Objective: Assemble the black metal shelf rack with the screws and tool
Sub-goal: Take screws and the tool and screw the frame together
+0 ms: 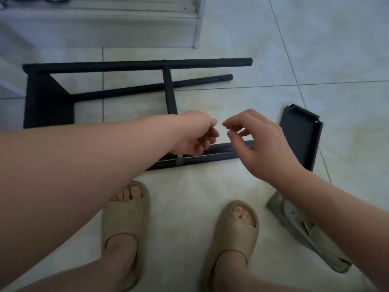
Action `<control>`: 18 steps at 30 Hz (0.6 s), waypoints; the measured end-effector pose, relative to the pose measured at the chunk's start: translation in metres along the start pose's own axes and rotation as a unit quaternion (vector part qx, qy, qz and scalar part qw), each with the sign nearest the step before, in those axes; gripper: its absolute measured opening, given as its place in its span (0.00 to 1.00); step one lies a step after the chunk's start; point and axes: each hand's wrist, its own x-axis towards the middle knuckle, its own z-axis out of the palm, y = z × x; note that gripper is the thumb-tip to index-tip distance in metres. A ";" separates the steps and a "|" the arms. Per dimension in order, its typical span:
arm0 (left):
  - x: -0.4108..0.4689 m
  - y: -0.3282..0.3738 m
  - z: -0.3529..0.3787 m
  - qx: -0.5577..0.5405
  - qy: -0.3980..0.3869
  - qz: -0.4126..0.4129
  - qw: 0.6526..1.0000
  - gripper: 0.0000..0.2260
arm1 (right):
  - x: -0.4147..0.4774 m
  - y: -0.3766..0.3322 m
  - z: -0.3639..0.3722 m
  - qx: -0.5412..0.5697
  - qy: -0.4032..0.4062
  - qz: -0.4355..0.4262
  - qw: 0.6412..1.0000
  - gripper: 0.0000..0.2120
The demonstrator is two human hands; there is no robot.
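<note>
Slippers [126, 218] on feet, tan, on pale floor [189, 194]. Grey flat pack [294, 220] by right foot. Left hand [195, 133] over near black bar [210, 159], fingers curled in; can't tell if holding anything. Right hand [259, 140] just beside, fingers loose, holding nothing. Black rack [48, 102] lying on floor behind hands. Loose black shelf plate [301, 135] at right. White cabinet [105, 28] far back.
</note>
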 end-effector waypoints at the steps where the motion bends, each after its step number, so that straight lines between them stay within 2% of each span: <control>1: 0.005 -0.003 -0.013 0.029 0.042 0.021 0.998 0.14 | 0.009 0.001 0.011 -0.003 -0.028 0.026 0.999 0.09; 3: 0.017 -0.011 -0.039 0.096 0.137 0.083 0.982 0.10 | 0.024 0.007 0.033 -0.023 -0.113 0.067 0.991 0.13; 5: 0.028 -0.022 -0.060 0.163 0.218 0.140 0.952 0.09 | 0.036 0.016 0.052 -0.080 -0.211 0.069 0.972 0.20; 7: 0.038 -0.035 -0.073 0.182 0.230 0.155 0.943 0.11 | 0.042 0.025 0.066 -0.124 -0.297 0.047 0.946 0.24; 9: 0.049 -0.047 -0.080 0.185 0.194 0.138 0.953 0.12 | 0.045 0.032 0.076 -0.129 -0.350 0.039 0.927 0.24; 11: 0.059 -0.055 -0.083 0.181 0.156 0.134 0.962 0.15 | 0.047 0.036 0.083 -0.111 -0.367 0.050 0.922 0.25; 13: 0.064 -0.060 -0.084 0.171 0.126 0.146 0.966 0.20 | 0.046 0.039 0.090 -0.113 -0.346 0.050 0.930 0.26; 18: 0.064 -0.064 -0.081 0.174 0.100 0.165 0.966 0.15 | 0.040 0.038 0.104 -0.148 -0.261 0.041 0.953 0.26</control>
